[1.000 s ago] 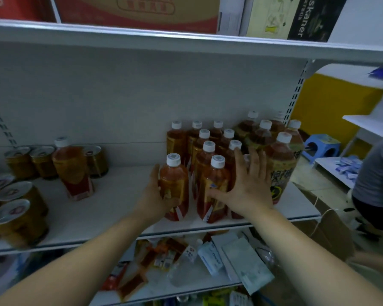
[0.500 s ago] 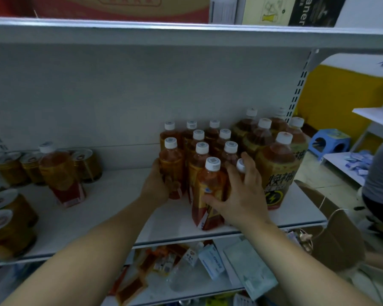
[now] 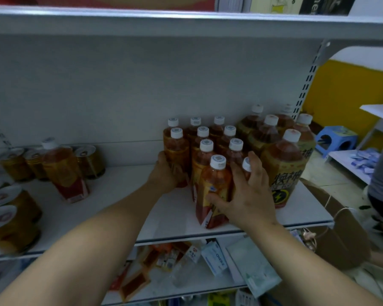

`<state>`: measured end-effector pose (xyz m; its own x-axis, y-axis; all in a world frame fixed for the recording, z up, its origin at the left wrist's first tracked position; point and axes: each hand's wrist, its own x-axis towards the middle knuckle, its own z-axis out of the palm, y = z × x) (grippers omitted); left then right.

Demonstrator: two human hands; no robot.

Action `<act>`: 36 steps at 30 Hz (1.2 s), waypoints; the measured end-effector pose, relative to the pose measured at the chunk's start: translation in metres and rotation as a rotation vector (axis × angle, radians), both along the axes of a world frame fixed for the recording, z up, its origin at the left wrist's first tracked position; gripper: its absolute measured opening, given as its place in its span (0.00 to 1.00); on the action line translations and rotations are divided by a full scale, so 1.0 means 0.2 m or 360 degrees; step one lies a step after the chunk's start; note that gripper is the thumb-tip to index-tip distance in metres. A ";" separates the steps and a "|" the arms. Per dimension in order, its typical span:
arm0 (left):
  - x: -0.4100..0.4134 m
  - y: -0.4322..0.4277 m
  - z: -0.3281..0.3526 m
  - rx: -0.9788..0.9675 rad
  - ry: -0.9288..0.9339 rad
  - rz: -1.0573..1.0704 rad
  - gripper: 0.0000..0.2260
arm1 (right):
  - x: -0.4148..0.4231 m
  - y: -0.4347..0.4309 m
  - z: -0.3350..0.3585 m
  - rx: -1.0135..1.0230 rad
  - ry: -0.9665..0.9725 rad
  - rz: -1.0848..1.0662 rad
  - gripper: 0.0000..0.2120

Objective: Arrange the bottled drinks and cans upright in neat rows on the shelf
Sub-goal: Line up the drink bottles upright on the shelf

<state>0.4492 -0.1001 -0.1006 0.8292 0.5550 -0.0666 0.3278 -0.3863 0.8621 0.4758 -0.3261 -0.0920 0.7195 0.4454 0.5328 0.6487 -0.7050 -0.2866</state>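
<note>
In the middle right of the frame, small white-capped tea bottles (image 3: 205, 138) stand upright in tight rows on the white shelf (image 3: 124, 206). The left hand (image 3: 164, 173) wraps the lower body of the left-column bottle (image 3: 177, 151); its fingers curl behind the bottle, out of sight. The right hand (image 3: 248, 199) grips the front bottle (image 3: 212, 191), thumb on the label and fingers spread over its far side, covering most of a neighbouring bottle (image 3: 246, 164), of which only the cap shows. Just right stand large bottles (image 3: 283, 166), the rear ones half hidden. At centre left a lone bottle (image 3: 63, 171) partly hides a row of cans behind it. Blurred cans (image 3: 13, 215) are cut off by the left edge.
</note>
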 end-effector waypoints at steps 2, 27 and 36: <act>-0.10 0.01 0.06 0.0098 0.0099 -0.0120 0.48 | 0.00 -0.03 0.01 -0.0028 0.0141 -0.0002 0.46; -1.45 1.12 0.17 0.1102 0.1098 0.0058 0.35 | -0.74 1.66 0.26 -0.0146 0.0899 0.0490 0.51; -1.53 1.20 0.12 0.1221 0.1024 -0.0226 0.40 | -0.73 1.88 0.08 0.0228 0.1044 0.0376 0.38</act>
